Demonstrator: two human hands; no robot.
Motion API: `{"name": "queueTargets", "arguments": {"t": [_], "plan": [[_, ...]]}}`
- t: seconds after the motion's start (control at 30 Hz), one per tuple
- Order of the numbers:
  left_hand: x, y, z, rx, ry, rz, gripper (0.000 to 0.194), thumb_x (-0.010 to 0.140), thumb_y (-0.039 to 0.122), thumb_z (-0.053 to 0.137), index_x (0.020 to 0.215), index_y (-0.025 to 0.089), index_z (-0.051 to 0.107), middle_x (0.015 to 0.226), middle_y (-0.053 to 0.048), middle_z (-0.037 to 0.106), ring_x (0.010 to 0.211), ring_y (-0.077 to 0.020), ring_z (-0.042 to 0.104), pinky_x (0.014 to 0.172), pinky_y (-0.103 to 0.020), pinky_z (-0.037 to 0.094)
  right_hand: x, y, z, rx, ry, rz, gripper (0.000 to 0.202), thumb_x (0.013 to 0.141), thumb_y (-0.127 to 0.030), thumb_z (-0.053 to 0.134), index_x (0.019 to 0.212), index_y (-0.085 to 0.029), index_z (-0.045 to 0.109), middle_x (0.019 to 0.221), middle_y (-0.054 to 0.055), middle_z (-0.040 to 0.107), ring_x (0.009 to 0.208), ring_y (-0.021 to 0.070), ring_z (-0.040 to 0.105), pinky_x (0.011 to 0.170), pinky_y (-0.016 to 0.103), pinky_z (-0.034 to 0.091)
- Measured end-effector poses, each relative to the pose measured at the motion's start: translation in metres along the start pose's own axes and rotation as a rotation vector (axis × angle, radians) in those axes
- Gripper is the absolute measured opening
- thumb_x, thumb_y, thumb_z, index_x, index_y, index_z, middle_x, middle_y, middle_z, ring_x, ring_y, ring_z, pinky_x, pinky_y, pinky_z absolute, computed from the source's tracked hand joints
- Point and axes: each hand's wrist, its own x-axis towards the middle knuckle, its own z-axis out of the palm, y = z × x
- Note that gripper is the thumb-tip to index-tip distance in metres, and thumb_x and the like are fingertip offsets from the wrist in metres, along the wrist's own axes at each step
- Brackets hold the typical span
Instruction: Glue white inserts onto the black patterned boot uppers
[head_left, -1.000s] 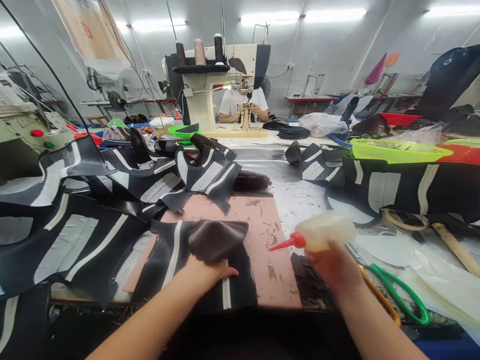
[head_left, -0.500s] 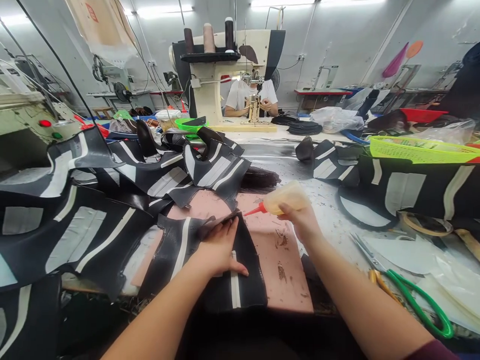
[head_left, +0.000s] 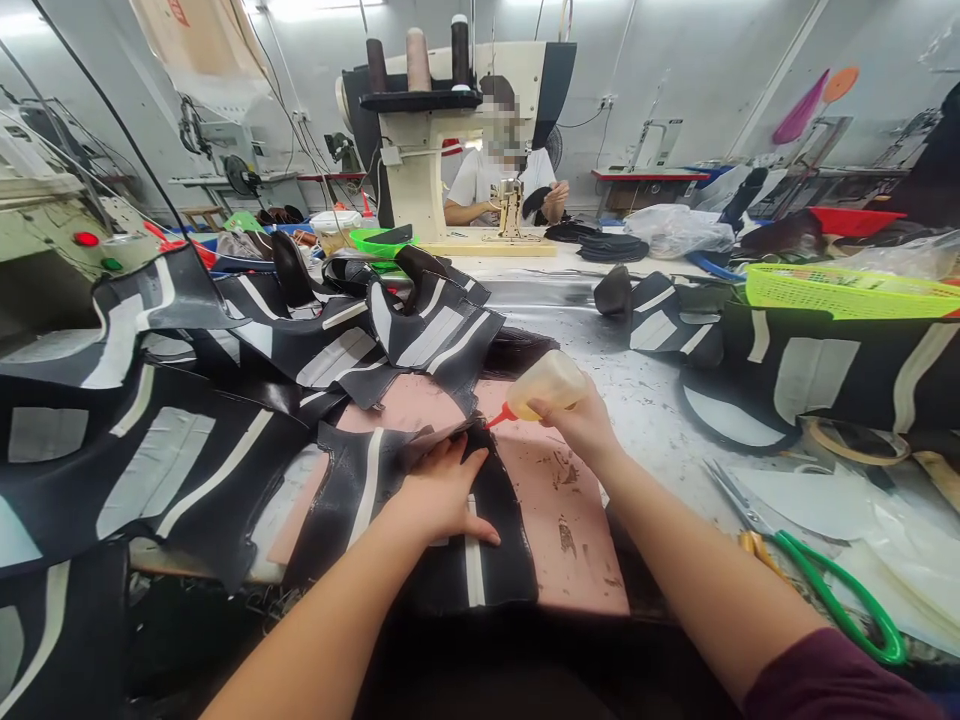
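Observation:
My right hand (head_left: 585, 420) grips a translucent squeeze bottle (head_left: 546, 384) of yellowish liquid, tilted so that its red nozzle (head_left: 501, 415) points down to the left. The nozzle tip is at the upper edge of a black shoe-upper piece (head_left: 502, 560) with white strips on it; whether they touch I cannot tell. My left hand (head_left: 442, 490) lies on that piece with its fingers spread, near a folded-up flap partly covered by the fingers. Under the piece is a pink board (head_left: 577, 560) with dark stains.
More black pieces with white strips (head_left: 180, 450) are heaped to the left. On the right lie green-handled scissors (head_left: 840, 590), a tape roll (head_left: 855, 440) and a lime-green basket (head_left: 847, 290). Beyond, a person (head_left: 465, 185) sits behind a sewing machine (head_left: 412, 180).
My right hand has brought the bottle left and down, so its nozzle is now at the piece's edge. My left forefinger has spread away from the other fingers.

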Motion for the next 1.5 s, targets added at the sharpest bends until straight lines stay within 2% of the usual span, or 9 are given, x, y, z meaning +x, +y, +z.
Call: {"name": "queueTargets", "arguments": {"t": [0.2,0.5,0.6,0.73,0.83,1.0,1.17,1.4,1.5], "plan": [[0.0,0.002,-0.002,0.022,-0.027,0.004,0.106,0.053,0.063,0.071,0.14,0.02,0.028,0.147,-0.018,0.02,0.133,-0.04,0.018,0.106,-0.054,0.018,-0.012,-0.01,-0.012,-0.046,-0.01,0.039,0.065,0.051,-0.046,0.079,0.102,-0.019,0.05,0.089,0.006,0.059,0.079,0.0253,0.058,0.052,0.034,0.051],[0.003,0.004,-0.001,0.038,-0.074,0.007,0.107,0.055,0.062,0.072,0.141,0.019,0.024,0.148,-0.02,0.013,0.134,-0.0383,0.014,0.108,-0.049,0.015,-0.035,-0.013,-0.026,0.022,-0.035,0.044,0.063,0.05,-0.051,0.078,0.098,-0.017,0.054,0.078,0.005,0.06,0.065,0.0208,0.057,0.042,0.029,0.047],[0.003,0.004,-0.001,0.059,-0.084,0.012,0.109,0.056,0.063,0.07,0.142,0.017,0.02,0.148,-0.022,0.01,0.135,-0.0374,0.011,0.108,-0.048,0.014,-0.036,-0.015,-0.025,0.027,-0.035,0.029,0.062,0.051,-0.053,0.077,0.095,-0.015,0.055,0.078,0.006,0.06,0.067,0.0215,0.057,0.043,0.03,0.047],[0.003,0.006,-0.002,0.066,-0.095,-0.004,0.11,0.057,0.06,0.071,0.142,0.018,0.018,0.148,-0.02,0.009,0.136,-0.0367,0.007,0.108,-0.049,0.012,-0.034,-0.013,-0.02,0.007,-0.002,0.055,0.064,0.051,-0.053,0.077,0.097,-0.016,0.054,0.086,0.008,0.061,0.079,0.0258,0.059,0.052,0.034,0.051],[0.004,0.006,-0.002,0.052,-0.117,-0.016,0.11,0.056,0.061,0.071,0.143,0.018,0.016,0.149,-0.018,0.006,0.136,-0.0369,0.006,0.108,-0.049,0.013,-0.034,-0.011,-0.02,0.024,0.006,0.087,0.068,0.048,-0.052,0.078,0.099,-0.016,0.052,0.086,0.008,0.061,0.077,0.0258,0.06,0.05,0.034,0.051],[0.005,0.005,-0.001,0.049,-0.11,-0.005,0.112,0.055,0.062,0.071,0.142,0.016,0.018,0.149,-0.02,0.005,0.135,-0.0375,0.008,0.108,-0.048,0.015,-0.044,-0.01,-0.031,0.032,-0.014,0.088,0.063,0.05,-0.052,0.078,0.096,-0.015,0.055,0.08,0.006,0.06,0.063,0.0208,0.058,0.041,0.03,0.049],[0.006,0.005,-0.002,0.056,-0.094,0.003,0.112,0.054,0.065,0.07,0.142,0.016,0.019,0.149,-0.02,0.007,0.135,-0.0377,0.006,0.108,-0.05,0.014,-0.059,-0.014,-0.042,0.02,-0.012,0.142,0.06,0.049,-0.051,0.079,0.091,-0.015,0.057,0.082,0.008,0.061,0.068,0.0222,0.059,0.042,0.03,0.051],[0.007,0.006,-0.002,0.07,-0.104,0.003,0.112,0.055,0.063,0.07,0.142,0.016,0.018,0.149,-0.019,0.007,0.135,-0.0381,0.007,0.108,-0.049,0.015,-0.069,-0.015,-0.046,0.044,0.027,0.171,0.061,0.048,-0.05,0.08,0.092,-0.015,0.056,0.083,0.009,0.062,0.074,0.024,0.061,0.048,0.031,0.053],[0.008,0.007,-0.003,0.083,-0.113,0.001,0.111,0.057,0.065,0.067,0.143,0.017,0.016,0.149,-0.019,0.005,0.135,-0.0385,0.006,0.108,-0.05,0.014,-0.076,-0.011,-0.05,0.04,0.003,0.181,0.056,0.05,-0.05,0.079,0.088,-0.014,0.058,0.082,0.009,0.062,0.075,0.0251,0.061,0.049,0.032,0.053]]}}
